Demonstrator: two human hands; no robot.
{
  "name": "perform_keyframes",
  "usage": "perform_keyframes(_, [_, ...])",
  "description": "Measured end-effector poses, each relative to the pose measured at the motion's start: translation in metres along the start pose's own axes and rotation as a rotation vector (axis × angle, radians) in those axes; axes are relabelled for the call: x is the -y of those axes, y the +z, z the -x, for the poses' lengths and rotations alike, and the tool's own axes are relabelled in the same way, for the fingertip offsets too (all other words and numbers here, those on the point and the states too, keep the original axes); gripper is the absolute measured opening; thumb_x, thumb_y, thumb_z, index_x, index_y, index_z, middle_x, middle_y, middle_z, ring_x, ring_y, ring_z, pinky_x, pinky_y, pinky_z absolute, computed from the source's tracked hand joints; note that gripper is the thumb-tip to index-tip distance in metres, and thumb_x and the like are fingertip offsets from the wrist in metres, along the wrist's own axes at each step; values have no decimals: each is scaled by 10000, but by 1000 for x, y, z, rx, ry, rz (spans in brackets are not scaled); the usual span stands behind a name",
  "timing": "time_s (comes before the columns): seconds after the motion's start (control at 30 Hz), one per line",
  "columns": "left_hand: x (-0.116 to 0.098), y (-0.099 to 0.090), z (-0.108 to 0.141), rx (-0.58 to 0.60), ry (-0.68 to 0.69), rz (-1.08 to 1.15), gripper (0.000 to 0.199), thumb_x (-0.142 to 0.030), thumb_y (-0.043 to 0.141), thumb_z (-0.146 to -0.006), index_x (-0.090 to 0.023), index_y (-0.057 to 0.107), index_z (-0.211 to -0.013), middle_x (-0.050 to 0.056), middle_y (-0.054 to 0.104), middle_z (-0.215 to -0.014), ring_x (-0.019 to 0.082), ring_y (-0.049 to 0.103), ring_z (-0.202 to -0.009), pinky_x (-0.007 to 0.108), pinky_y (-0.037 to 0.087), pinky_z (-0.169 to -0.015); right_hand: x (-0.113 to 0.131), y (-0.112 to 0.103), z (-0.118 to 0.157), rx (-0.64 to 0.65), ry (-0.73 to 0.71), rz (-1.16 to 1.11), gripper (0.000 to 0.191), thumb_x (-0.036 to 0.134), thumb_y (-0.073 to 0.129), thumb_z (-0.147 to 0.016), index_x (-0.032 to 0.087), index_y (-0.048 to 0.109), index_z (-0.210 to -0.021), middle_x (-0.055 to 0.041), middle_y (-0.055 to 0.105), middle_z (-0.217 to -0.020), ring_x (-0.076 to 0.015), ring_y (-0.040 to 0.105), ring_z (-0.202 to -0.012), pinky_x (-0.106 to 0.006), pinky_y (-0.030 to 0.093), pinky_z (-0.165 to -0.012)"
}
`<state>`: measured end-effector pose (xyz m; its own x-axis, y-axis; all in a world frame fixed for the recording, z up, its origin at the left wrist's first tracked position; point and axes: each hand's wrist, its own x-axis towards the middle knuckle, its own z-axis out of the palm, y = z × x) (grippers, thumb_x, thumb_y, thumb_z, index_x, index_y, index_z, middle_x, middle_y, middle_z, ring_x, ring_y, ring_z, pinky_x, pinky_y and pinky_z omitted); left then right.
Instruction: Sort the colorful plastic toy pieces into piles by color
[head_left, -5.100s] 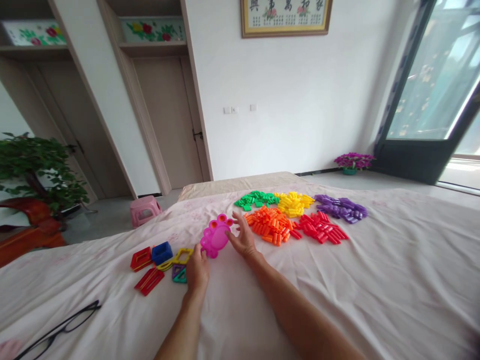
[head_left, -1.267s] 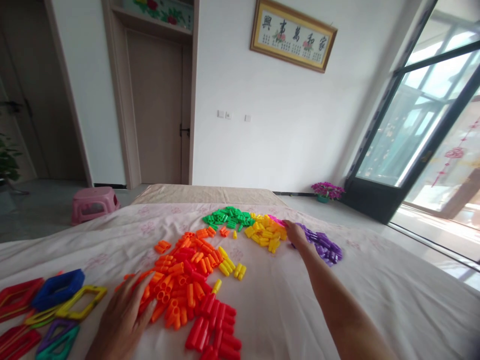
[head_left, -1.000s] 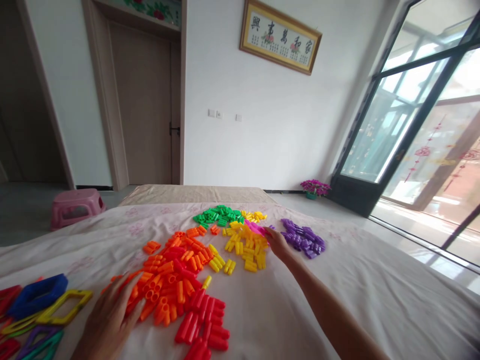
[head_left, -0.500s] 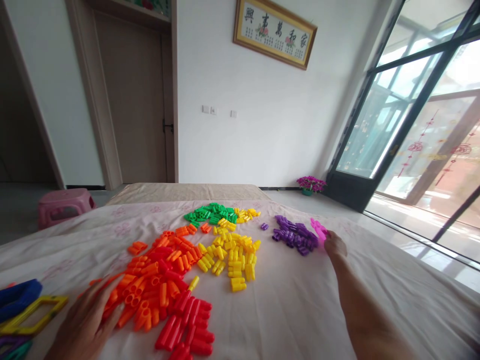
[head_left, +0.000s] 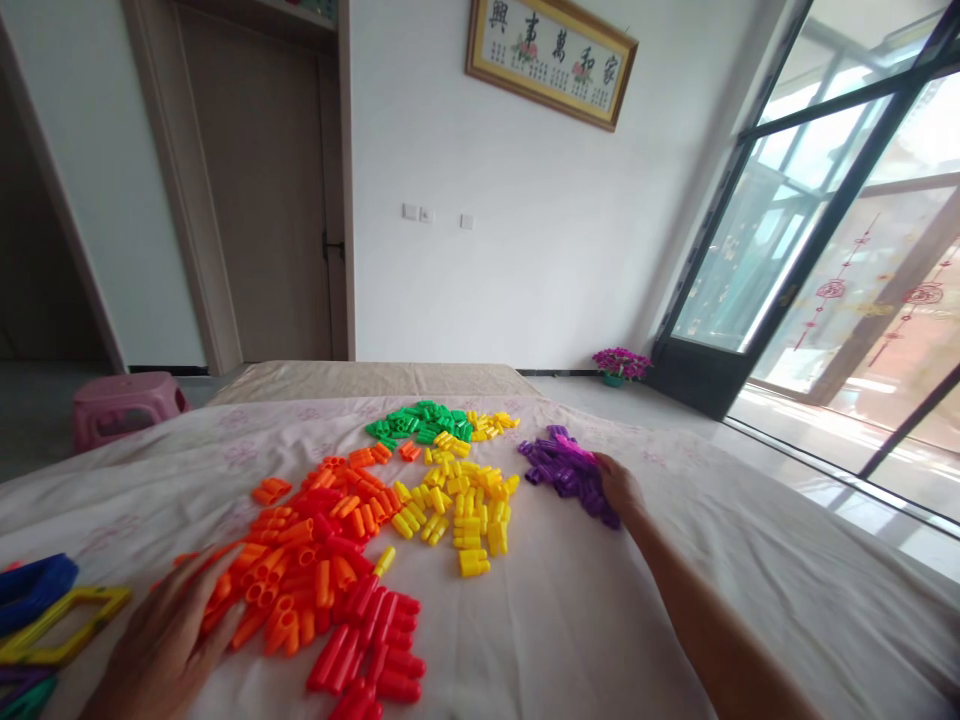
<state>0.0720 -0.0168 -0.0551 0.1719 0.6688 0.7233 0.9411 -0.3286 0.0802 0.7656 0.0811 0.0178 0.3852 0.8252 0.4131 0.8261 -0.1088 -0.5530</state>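
Nearest, the left hand (head_left: pixel 169 620) rested low at the near left, fingers loosely parted and set against the edge of the orange pile (head_left: pixel 307 545), with no pinch on any piece that could be made out; a yellow frame (head_left: pixel 34 657) and a blue frame (head_left: pixel 30 605) lay just to its left. To its right, red pieces (head_left: pixel 375 640) met the orange ones, and farther in, a scatter of yellow pieces (head_left: pixel 471 498) spread along the middle of the cloth-covered counter (head_left: pixel 750 520). Beyond and to the right, the right hand (head_left: pixel 619 482) pinched a thin pink piece (head_left: pixel 574 450) by its near end. That piece pointed leftward and away from the grip, seen almost edge-on, its length slanting over the purple pile (head_left: pixel 561 474); whether it pressed on the pieces could not be told. The purple pile lay directly left of the right hand and just beside it, while the left hand was well apart, with orange and yellow between. Farthest back on the counter sat the green pile (head_left: pixel 421 422).
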Motion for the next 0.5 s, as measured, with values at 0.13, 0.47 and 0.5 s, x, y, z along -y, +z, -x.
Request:
perform_keyframes(0.13, [0, -2, -1, 43, -46, 50, 493, -402, 451, -893, -286, 392, -1369, 129, 567, -1326, 346, 528, -1250, 549, 437, -1052, 48, 28, 45, 14, -93, -105, 450, 384, 409, -901, 205, 692, -1203, -81, 702, -1215, -277, 628, -1122, -398, 460, -1005])
perform_keyframes(0.47, [4, 3, 1, 9, -102, 141, 627, -422, 495, -871, -492, 287, -1458, 34, 601, -1317, 352, 556, -1218, 618, 453, -1029, 40, -2, -15, -165, 247, 85, 499, 326, 297, -965, 185, 613, -1325, -139, 691, -1194, -271, 648, -1049, -373, 485, -899])
perform_keyframes(0.5, [3, 3, 2, 6, -101, 129, 618, -418, 491, -874, -476, 294, -1457, 46, 601, -1312, 355, 554, -1220, 619, 453, -1028, 31, -6, -27, -160, 295, 120, 505, 298, 298, -959, 161, 605, -1336, -167, 681, -1198, -286, 648, -1055, -392, 482, -901])
